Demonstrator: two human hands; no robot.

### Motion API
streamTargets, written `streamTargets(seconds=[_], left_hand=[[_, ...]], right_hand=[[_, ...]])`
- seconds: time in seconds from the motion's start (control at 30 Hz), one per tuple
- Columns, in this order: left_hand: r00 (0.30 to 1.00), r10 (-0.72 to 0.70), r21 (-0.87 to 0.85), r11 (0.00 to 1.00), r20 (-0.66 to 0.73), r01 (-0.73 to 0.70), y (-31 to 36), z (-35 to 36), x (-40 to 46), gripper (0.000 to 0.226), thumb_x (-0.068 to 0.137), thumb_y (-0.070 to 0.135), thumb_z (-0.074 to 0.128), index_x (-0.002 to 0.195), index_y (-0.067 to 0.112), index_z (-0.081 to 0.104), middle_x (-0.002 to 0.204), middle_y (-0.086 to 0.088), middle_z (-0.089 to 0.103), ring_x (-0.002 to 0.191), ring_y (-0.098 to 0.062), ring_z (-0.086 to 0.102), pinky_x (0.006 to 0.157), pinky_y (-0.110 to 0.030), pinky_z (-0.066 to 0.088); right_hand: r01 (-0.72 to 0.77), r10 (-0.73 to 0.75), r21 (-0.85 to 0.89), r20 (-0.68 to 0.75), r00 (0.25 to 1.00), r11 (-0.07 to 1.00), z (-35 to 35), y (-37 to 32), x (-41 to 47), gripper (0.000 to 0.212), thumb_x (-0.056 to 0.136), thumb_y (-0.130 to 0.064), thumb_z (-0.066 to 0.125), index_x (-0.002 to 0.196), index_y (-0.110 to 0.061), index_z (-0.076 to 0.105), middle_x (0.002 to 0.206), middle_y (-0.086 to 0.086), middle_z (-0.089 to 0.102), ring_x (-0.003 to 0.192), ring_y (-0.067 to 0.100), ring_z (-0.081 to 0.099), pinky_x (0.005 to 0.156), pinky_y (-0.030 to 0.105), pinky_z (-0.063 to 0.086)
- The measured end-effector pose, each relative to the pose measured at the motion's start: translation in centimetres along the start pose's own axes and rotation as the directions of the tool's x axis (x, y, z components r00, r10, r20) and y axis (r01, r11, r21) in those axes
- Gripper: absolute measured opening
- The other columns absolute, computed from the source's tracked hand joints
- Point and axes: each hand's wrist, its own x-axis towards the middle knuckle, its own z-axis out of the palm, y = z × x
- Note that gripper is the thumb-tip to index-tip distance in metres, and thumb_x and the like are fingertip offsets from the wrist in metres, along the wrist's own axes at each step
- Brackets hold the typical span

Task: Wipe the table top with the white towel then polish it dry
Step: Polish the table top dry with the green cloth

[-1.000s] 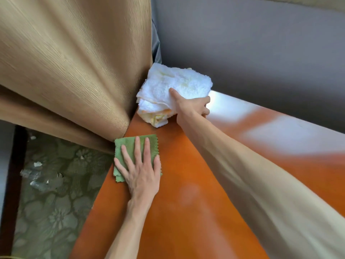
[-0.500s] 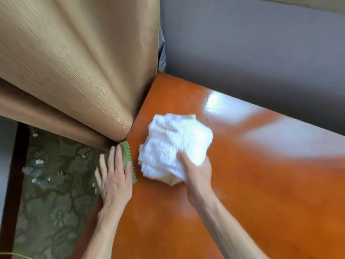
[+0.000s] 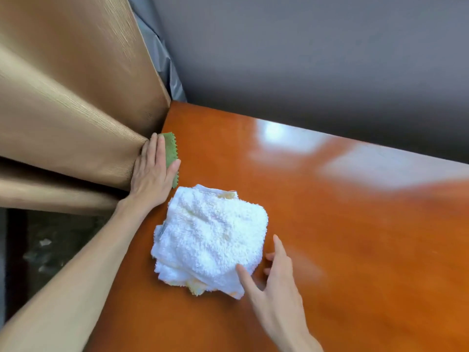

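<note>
Now, step in hand: by my reading, the wet wipe with the white towel [image 3: 209,240], with the dry polish not yet begun.
White towel: bunched into a thick wad, lying on the table top [image 3: 342,250] near its left edge, well short of the far corner.
Right hand [image 3: 275,283]: sits at the towel's near right corner; the thumb lies against the terry, the index finger is stretched out along the towel's right side, and the other fingertips curl loosely beside it. The fingers are spread, and the hand touches the towel more than it grips it.
Left hand [image 3: 154,171]: flat, fingers straight and close together, pressing a small green cloth [image 3: 171,151] onto the table's left edge, right against the tan curtain [image 3: 76,110].
Green cloth: mostly hidden under the palm; only its zigzag-cut edge shows.
Table top: glossy orange wood with pale window glare toward the grey wall [image 3: 304,59]; whether it is damp I cannot tell.
Next move: probably a firmer hold on the towel, palm over the wad, then strokes across the stretch to the right.
Afterwards: the green cloth looks like the polishing cloth, ready under the left hand.
Watch: the curtain crowds the left edge and could drag under either cloth.
</note>
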Motion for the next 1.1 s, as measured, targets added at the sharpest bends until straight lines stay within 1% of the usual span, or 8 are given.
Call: streamTargets(seconds=[0.17, 0.27, 0.6, 0.7, 0.77, 0.87, 1.0, 1.1], left_hand=[[0.999, -0.01, 0.124, 0.992, -0.039, 0.015, 4.6, -0.4, 4.4, 0.071, 0.105, 0.048, 0.024, 0.16, 0.006, 0.006, 0.168, -0.013, 0.002, 0.154, -0.033, 0.001, 0.123, -0.054, 0.007], [1.0, -0.006, 0.163, 0.987, -0.018, 0.009, 9.5, 0.3, 6.0, 0.071, 0.105, 0.05, 0.021, 0.16, 0.008, 0.004, 0.168, -0.011, 0.0, 0.154, -0.032, 0.0, 0.123, -0.055, 0.003], [0.883, 0.394, 0.19, 0.875, 0.256, -0.445, 28.5, 7.4, -5.1, 0.077, 0.102, 0.06, 0.024, 0.159, 0.017, -0.004, 0.168, -0.007, -0.007, 0.154, -0.034, -0.009, 0.118, -0.065, -0.009], [0.962, 0.212, 0.166, 0.957, 0.17, -0.24, 24.8, 6.4, -4.4, 0.079, 0.096, 0.068, 0.016, 0.16, 0.023, 0.008, 0.169, -0.002, 0.001, 0.153, -0.04, 0.002, 0.11, -0.076, -0.004], [0.986, 0.028, 0.16, 0.986, 0.164, -0.054, 21.1, 4.5, -1.5, 0.085, 0.092, 0.075, 0.011, 0.159, 0.027, -0.008, 0.167, 0.002, -0.017, 0.152, -0.04, -0.011, 0.106, -0.078, -0.009], [0.965, -0.196, 0.149, 0.974, 0.176, 0.17, 15.1, 1.2, 2.9, 0.093, 0.087, 0.083, 0.01, 0.155, 0.03, -0.023, 0.161, 0.006, -0.034, 0.149, -0.038, -0.023, 0.107, -0.077, -0.011], [0.898, -0.417, 0.023, 0.908, 0.139, 0.418, 10.7, -1.4, 6.3, 0.093, 0.088, 0.082, 0.014, 0.159, 0.027, -0.013, 0.165, 0.006, -0.024, 0.151, -0.039, -0.016, 0.109, -0.079, -0.004], [0.899, -0.428, 0.027, 0.904, 0.09, 0.427, 13.8, -0.6, 7.0, 0.087, 0.094, 0.074, 0.014, 0.159, 0.023, -0.012, 0.166, 0.0, -0.021, 0.151, -0.041, -0.017, 0.11, -0.077, -0.004]], right_hand=[[0.222, -0.313, -0.284, -0.335, 0.889, 0.933, -5.9, 5.6, 2.6, 0.064, 0.093, -0.041, 0.049, 0.15, -0.017, 0.035, 0.151, 0.005, 0.042, 0.138, 0.02, 0.042, 0.115, 0.031, 0.03], [0.126, -0.383, -0.505, -0.444, 0.81, 0.854, -9.6, 9.9, 5.3, 0.062, 0.093, -0.035, 0.041, 0.148, -0.008, 0.038, 0.154, 0.019, 0.038, 0.141, 0.04, 0.035, 0.116, 0.051, 0.026], [-0.034, -0.382, -0.649, -0.488, 0.785, 0.76, -12.4, 13.2, 8.4, 0.055, 0.094, -0.034, 0.037, 0.145, -0.015, 0.05, 0.158, 0.02, 0.033, 0.142, 0.044, 0.031, 0.117, 0.059, 0.019], [-0.023, -0.387, -0.638, -0.495, 0.778, 0.77, -12.4, 13.1, 8.6, 0.055, 0.094, -0.035, 0.037, 0.144, -0.015, 0.051, 0.158, 0.02, 0.034, 0.142, 0.043, 0.031, 0.117, 0.057, 0.018], [-0.021, -0.402, -0.646, -0.5, 0.767, 0.763, -12.3, 13.2, 8.6, 0.055, 0.094, -0.034, 0.038, 0.144, -0.015, 0.052, 0.157, 0.02, 0.035, 0.142, 0.043, 0.032, 0.117, 0.057, 0.019], [-0.009, -0.418, -0.647, -0.503, 0.756, 0.762, -12.4, 13.4, 8.7, 0.054, 0.093, -0.033, 0.04, 0.143, -0.016, 0.052, 0.157, 0.019, 0.035, 0.141, 0.043, 0.033, 0.117, 0.057, 0.02], [0.004, -0.419, -0.627, -0.515, 0.748, 0.779, -12.4, 13.3, 8.8, 0.055, 0.093, -0.034, 0.04, 0.143, -0.017, 0.052, 0.157, 0.019, 0.035, 0.142, 0.043, 0.032, 0.119, 0.057, 0.018], [0.011, -0.418, -0.625, -0.508, 0.753, 0.78, -12.6, 13.6, 9.0, 0.054, 0.094, -0.033, 0.041, 0.144, -0.018, 0.051, 0.158, 0.018, 0.034, 0.144, 0.042, 0.03, 0.119, 0.058, 0.017]])
